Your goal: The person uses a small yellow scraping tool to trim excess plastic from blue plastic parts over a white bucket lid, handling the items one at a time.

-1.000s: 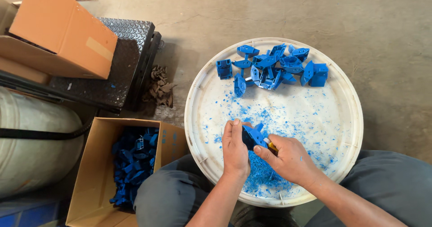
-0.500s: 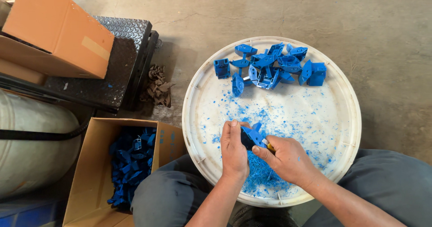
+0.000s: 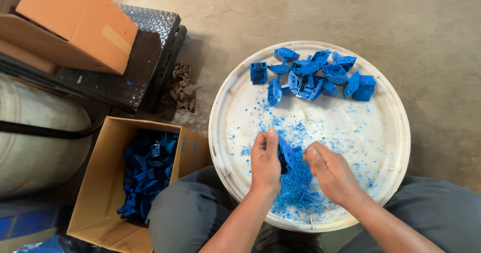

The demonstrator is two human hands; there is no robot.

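Left hand (image 3: 264, 162) grips blue part (image 3: 286, 153); right hand (image 3: 331, 173) fisted alongside.

Two hands working a blue plastic part over a round white tray

The left hand (image 3: 264, 164) grips a blue plastic part (image 3: 286, 153) above a heap of blue shavings (image 3: 296, 188) on the white tray (image 3: 396, 133); the right hand (image 3: 331, 173) is closed just beside it. More blue parts (image 3: 313, 75) lie piled at the tray's far side, and an open cardboard box (image 3: 95, 183) to the left holds others.
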